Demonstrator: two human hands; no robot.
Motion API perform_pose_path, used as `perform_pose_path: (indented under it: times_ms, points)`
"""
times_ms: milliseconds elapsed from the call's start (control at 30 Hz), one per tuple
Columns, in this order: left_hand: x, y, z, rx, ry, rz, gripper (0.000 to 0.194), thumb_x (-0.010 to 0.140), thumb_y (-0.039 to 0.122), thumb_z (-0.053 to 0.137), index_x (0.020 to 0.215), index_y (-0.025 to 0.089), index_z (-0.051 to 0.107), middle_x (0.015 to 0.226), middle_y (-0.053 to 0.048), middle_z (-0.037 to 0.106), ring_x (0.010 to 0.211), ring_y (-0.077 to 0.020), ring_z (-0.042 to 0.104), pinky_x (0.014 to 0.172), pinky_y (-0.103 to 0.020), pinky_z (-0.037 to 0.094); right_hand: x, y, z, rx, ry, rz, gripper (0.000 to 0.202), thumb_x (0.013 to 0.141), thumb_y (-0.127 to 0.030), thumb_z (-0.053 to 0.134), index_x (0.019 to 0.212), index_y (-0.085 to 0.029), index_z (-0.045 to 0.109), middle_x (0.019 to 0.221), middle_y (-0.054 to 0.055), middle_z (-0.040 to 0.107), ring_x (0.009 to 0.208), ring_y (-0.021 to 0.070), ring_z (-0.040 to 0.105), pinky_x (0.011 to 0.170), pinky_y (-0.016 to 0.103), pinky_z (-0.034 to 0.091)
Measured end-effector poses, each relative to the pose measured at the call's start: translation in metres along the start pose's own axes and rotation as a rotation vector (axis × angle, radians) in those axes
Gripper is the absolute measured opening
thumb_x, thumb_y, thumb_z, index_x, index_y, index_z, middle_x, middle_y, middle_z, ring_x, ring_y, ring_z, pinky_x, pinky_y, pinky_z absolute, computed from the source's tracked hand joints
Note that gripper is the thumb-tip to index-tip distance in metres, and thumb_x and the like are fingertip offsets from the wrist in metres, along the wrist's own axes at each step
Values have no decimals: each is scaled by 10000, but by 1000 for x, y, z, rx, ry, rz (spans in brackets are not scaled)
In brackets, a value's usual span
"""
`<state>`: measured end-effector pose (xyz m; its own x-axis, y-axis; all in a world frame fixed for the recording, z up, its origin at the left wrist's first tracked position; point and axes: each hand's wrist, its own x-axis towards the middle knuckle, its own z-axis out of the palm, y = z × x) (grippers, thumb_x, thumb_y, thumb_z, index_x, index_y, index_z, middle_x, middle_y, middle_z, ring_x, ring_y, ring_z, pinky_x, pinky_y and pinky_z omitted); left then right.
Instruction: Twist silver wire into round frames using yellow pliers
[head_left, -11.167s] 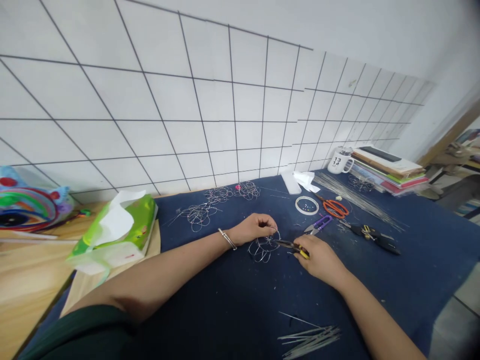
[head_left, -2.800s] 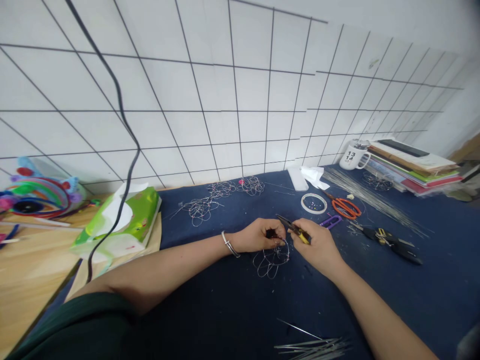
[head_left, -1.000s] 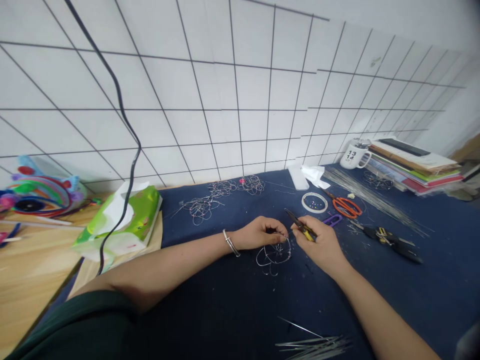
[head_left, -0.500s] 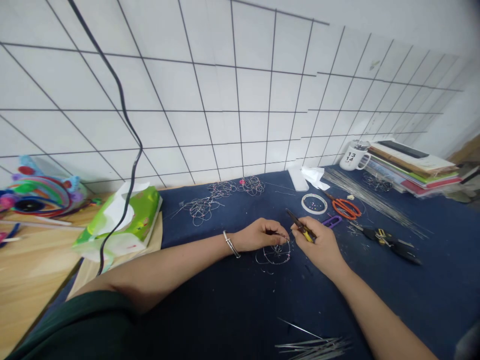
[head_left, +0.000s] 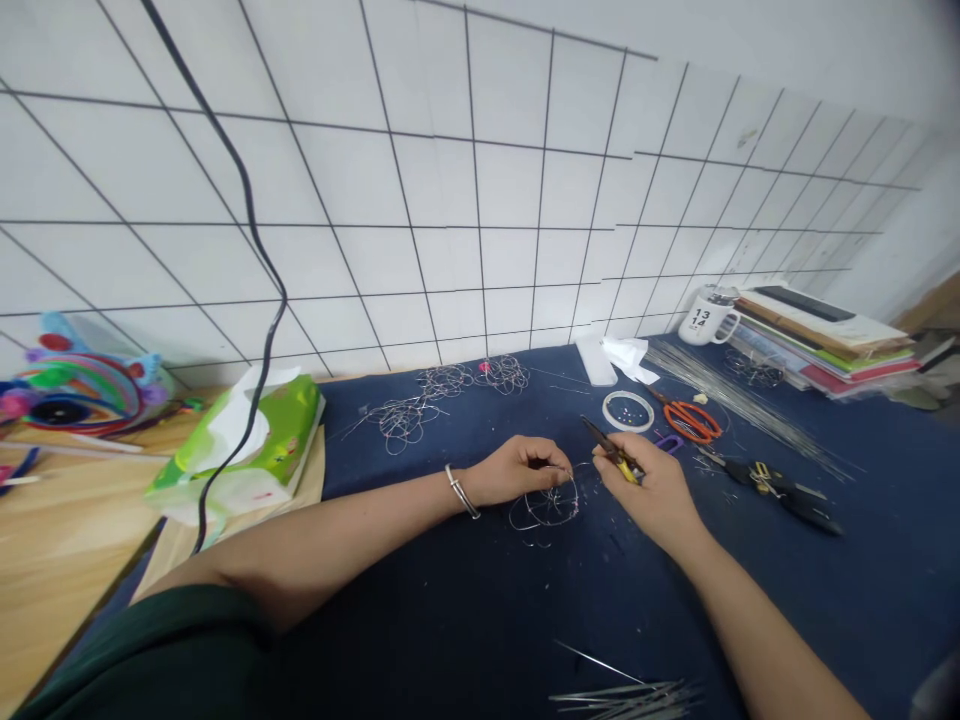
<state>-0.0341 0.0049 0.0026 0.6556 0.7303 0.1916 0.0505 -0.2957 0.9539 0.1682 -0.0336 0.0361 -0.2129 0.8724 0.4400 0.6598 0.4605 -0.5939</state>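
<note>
Left hand (head_left: 517,470) held looped wire (head_left: 553,497) in pinched fingers; right hand (head_left: 654,487) had fingers wrapped around pliers (head_left: 615,455); perhaps thin wire could bend if pliers snagged it.

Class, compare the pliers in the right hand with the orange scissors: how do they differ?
Place: the pliers are held in the right hand; the orange scissors lie on the blue cloth.
Handles: the pliers show yellow and black; the orange scissors have orange loops.
Shared: both are hand tools, tips pointing up and left in view.
</note>
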Motion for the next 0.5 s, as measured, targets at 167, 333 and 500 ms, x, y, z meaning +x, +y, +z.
perform_pose_path:
  times_ms: [167,333,500]
  points:
    - [0,2,-2,77,72,30,217,781,304,554,820,102,622,743,-25,546,629,-69,473,603,-192,407,-5,15,-19,-197,23,-245,129,781,-225,492,885,-202,566,819,41,598,756,160,545,724,287,429]
    - [0,5,-1,122,97,45,213,793,297,540,818,103,624,736,-23,545,632,-69,474,605,-190,406,-16,19,-21,-421,-80,-330,185,782,-189,470,925,-203,588,869,61,610,816,187,546,755,322,416]
    - [-1,7,-1,129,76,52,228,793,314,539,832,107,627,749,-31,553,658,-83,492,629,-207,421,-20,13,-18,-592,-112,-316,209,781,-173,460,936,-187,600,872,78,601,844,205,525,765,335,382]
